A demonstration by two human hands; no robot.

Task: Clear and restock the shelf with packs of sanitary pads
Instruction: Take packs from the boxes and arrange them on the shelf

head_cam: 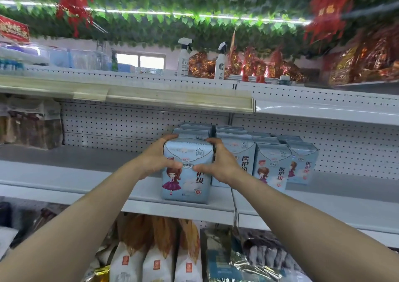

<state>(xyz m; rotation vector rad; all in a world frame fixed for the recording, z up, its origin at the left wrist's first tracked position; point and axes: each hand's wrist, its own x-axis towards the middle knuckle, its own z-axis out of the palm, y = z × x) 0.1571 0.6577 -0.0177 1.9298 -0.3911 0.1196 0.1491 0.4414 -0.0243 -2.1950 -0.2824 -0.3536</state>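
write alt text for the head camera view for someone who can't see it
A left hand and a right hand grip the sides of a pale blue pack of sanitary pads at the front edge of a white shop shelf. Rows of matching packs stand behind it and to its right.

White shelf (64, 173): light-blue pad packs (269, 167) upright in rows, centre-right; brownish wrapped goods (30, 128) far left.

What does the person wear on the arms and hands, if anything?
Nothing is worn that the picture shows. The left forearm and the right forearm are bare, with no sleeves in view. The left hand and the right hand have no gloves. No watch, bracelet or ring is visible.
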